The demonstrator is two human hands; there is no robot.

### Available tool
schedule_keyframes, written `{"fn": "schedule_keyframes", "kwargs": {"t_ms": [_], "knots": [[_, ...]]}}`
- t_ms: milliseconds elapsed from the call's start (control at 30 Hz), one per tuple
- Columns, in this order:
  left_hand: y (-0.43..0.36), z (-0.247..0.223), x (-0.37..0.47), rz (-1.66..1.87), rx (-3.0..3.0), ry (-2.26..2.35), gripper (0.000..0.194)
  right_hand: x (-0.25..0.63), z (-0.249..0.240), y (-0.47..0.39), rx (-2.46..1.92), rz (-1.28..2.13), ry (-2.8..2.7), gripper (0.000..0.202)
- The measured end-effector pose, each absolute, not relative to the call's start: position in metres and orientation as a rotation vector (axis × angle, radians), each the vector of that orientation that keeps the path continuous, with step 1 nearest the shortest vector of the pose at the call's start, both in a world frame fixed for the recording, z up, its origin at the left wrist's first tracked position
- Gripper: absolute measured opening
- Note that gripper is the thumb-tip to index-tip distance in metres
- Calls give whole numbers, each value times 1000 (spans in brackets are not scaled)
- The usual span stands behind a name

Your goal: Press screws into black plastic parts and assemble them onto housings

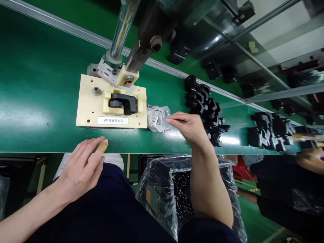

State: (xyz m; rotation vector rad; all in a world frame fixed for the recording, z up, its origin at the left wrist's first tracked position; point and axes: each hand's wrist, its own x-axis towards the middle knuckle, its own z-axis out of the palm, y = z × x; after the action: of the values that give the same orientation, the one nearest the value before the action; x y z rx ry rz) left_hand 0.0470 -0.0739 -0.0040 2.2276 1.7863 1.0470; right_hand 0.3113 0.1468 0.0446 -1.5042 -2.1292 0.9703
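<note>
A black plastic part (128, 103) sits in the cream fixture (84, 101), which carries a white label with printed characters. Just right of the fixture lies a clear plastic bag (159, 118) with print on it; its contents are hard to make out. My right hand (188, 126) is at the bag's right side, thumb and fingers pinched together, and whatever they hold is too small to see. Below the fixture, near the bench edge, my left hand (84, 163) is stretched out with nothing in it. A tan covering wraps one of its fingers.
A metal post (121, 33) and a dark tool arm rise over the fixture. Several black parts (205, 104) lie in a cluster on the green bench (37, 91), with more farther right. Below the bench, a plastic-lined bin (157, 182) holds small dark pieces. Another person (283, 182) sits at the right.
</note>
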Motion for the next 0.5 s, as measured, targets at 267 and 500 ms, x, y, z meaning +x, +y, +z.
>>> {"fn": "schedule_keyframes", "kwargs": {"t_ms": [267, 500], "knots": [[-70, 11, 60, 1215, 1502, 1511, 32, 290, 53, 115, -1348, 1509, -1576, 9], [-39, 31, 69, 1167, 451, 948, 18, 252, 42, 46, -617, 488, -2328, 44]]}}
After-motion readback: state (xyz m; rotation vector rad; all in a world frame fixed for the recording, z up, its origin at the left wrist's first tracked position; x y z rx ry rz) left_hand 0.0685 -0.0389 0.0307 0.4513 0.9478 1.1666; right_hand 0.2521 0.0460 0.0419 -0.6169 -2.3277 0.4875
